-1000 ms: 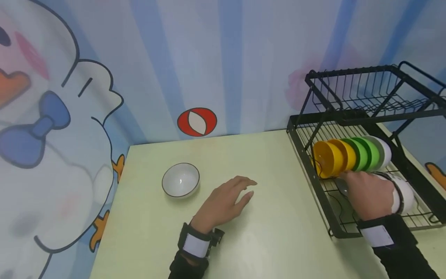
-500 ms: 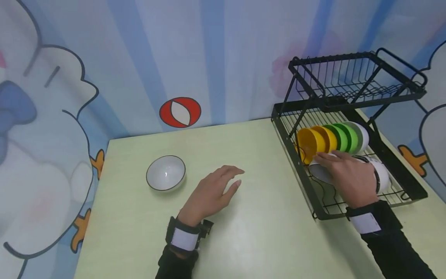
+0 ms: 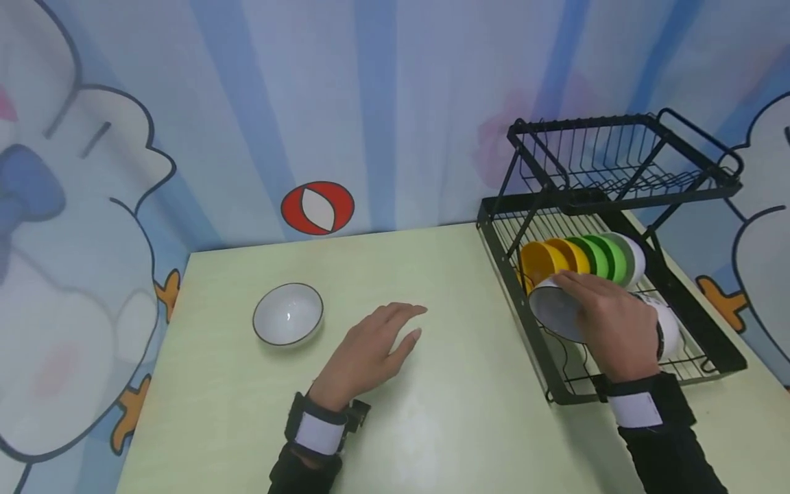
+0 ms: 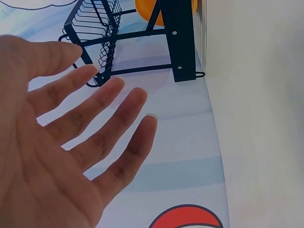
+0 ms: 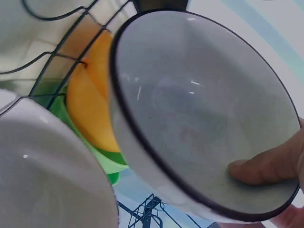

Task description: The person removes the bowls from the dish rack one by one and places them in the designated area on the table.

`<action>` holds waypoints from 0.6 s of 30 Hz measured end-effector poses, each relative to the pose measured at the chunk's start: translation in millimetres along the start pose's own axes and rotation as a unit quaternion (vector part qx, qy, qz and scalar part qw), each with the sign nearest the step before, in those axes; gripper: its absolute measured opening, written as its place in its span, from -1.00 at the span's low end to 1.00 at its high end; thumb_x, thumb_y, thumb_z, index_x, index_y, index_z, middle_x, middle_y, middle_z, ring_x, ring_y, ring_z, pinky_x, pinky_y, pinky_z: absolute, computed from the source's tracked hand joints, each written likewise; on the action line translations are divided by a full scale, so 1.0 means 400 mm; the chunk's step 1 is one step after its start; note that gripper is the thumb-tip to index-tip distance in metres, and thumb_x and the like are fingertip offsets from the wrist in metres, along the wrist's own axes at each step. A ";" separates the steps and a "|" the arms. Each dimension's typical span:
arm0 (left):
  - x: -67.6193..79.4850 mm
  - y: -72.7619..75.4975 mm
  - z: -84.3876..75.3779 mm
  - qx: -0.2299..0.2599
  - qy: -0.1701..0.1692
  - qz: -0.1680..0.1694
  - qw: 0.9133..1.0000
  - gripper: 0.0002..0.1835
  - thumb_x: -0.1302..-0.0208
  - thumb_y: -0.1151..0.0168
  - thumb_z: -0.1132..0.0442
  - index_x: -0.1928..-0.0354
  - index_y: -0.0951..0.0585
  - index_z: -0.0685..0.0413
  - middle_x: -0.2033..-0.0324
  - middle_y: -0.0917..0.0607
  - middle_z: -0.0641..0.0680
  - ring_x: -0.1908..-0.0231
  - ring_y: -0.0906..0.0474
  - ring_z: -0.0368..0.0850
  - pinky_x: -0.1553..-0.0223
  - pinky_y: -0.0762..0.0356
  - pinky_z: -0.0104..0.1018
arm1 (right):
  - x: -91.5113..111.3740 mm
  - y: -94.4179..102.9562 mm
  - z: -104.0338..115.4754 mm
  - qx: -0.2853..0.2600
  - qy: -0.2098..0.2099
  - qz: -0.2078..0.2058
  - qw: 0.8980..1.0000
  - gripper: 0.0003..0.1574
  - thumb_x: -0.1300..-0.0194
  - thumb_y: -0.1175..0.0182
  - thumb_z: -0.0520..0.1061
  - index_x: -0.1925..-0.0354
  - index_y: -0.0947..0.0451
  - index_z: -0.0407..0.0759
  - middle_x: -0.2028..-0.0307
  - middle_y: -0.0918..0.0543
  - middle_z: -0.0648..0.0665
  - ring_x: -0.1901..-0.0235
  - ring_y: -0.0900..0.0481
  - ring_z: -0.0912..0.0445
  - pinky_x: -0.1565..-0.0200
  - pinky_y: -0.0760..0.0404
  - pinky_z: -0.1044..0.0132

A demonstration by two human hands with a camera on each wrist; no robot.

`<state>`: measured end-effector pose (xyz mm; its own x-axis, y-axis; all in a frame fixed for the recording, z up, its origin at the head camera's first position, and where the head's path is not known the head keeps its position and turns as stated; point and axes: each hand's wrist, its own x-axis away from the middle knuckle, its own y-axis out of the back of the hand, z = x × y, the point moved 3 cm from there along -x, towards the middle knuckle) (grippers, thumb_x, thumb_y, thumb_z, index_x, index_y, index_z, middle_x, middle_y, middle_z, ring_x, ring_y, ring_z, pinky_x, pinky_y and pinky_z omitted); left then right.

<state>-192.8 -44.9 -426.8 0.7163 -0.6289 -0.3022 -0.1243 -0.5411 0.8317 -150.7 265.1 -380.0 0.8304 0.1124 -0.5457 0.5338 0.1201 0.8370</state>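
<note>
My right hand grips a white bowl with a dark rim over the front of the black dish rack. In the right wrist view the thumb presses inside this bowl, with fingers behind its wall. Another white bowl stands in the rack just right of the hand, partly hidden by it. Over the middle of the table hangs my left hand, fingers spread loosely and holding nothing. To its left, a white dark-rimmed bowl sits upright on the table.
Behind the held bowl, yellow bowls, green bowls and a white one stand on edge in a row. The rack's upper wire tier overhangs them. A patterned wall borders the pale table at the back.
The right hand has lifted the white bowl from among the rack's wires, tilting its opening to the left. My left hand stays in nearly the same pose; the head view has shifted.
</note>
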 end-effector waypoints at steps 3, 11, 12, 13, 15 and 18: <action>0.004 -0.001 0.003 -0.006 -0.004 -0.010 1.000 -0.60 -0.39 -0.01 0.07 -0.23 -0.40 -0.09 -0.12 -0.50 -0.01 -0.11 -0.35 -0.23 -0.06 -0.50 -0.17 | 0.000 0.004 0.009 -0.014 -0.028 -0.017 0.999 -0.34 0.08 -0.23 -0.54 -0.03 -0.59 -0.15 0.06 -0.66 -0.28 0.57 -0.52 -0.14 0.69 -0.53 0.05; 0.009 0.007 0.012 -0.019 -0.008 -0.038 0.999 -0.57 -0.38 -0.01 0.08 -0.26 -0.35 -0.08 -0.16 -0.45 0.01 -0.15 -0.32 -0.20 -0.02 -0.53 -0.15 | -0.022 0.017 0.039 -0.039 -0.085 -0.056 0.994 -0.42 0.03 -0.11 -0.55 0.03 -0.62 -0.21 0.62 -0.59 -0.32 0.86 -0.19 0.04 0.82 -0.28 0.18; 0.010 0.008 0.013 -0.021 -0.009 -0.040 0.999 -0.56 -0.39 0.00 0.08 -0.27 -0.34 -0.07 -0.17 -0.44 0.01 -0.15 -0.32 -0.19 -0.02 -0.53 -0.15 | -0.026 0.018 0.042 -0.046 -0.095 -0.060 0.993 -0.44 0.02 -0.11 -0.55 0.04 -0.63 -0.22 0.64 -0.58 -0.33 0.87 -0.18 0.04 0.82 -0.27 0.17; 0.010 0.010 0.014 -0.023 -0.010 -0.042 0.999 -0.55 -0.39 0.01 0.07 -0.28 -0.32 -0.07 -0.18 -0.43 0.02 -0.15 -0.31 -0.18 -0.02 -0.53 -0.13 | -0.031 0.019 0.045 -0.052 -0.104 -0.064 0.991 -0.47 0.00 -0.11 -0.54 0.05 -0.63 -0.23 0.63 -0.59 -0.33 0.87 -0.19 0.03 0.81 -0.31 0.13; 0.010 0.015 0.016 -0.023 -0.010 -0.044 0.999 -0.54 -0.40 0.02 0.07 -0.30 -0.30 -0.07 -0.19 -0.42 0.04 -0.16 -0.31 -0.16 -0.02 -0.53 -0.10 | -0.041 0.019 0.052 -0.066 -0.120 -0.072 0.988 -0.51 -0.03 -0.10 -0.53 0.07 -0.64 -0.25 0.60 -0.61 -0.36 0.86 -0.21 0.01 0.78 -0.32 0.11; 0.009 0.025 0.019 -0.024 -0.002 -0.045 0.999 -0.53 -0.41 0.04 0.05 -0.31 -0.28 -0.09 -0.20 -0.41 0.04 -0.16 -0.30 -0.16 -0.03 -0.52 -0.09 | -0.062 0.017 0.064 -0.088 -0.134 -0.083 0.983 -0.55 -0.08 -0.10 -0.50 0.07 -0.64 -0.26 0.60 -0.61 -0.37 0.85 -0.21 -0.01 0.77 -0.30 0.10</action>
<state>-196.7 -56.6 -423.1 0.7198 -0.5817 -0.3787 -0.0269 -0.5686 0.8222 -163.4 237.8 -359.7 0.7592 -0.1852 -0.6240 0.6491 0.2870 0.7045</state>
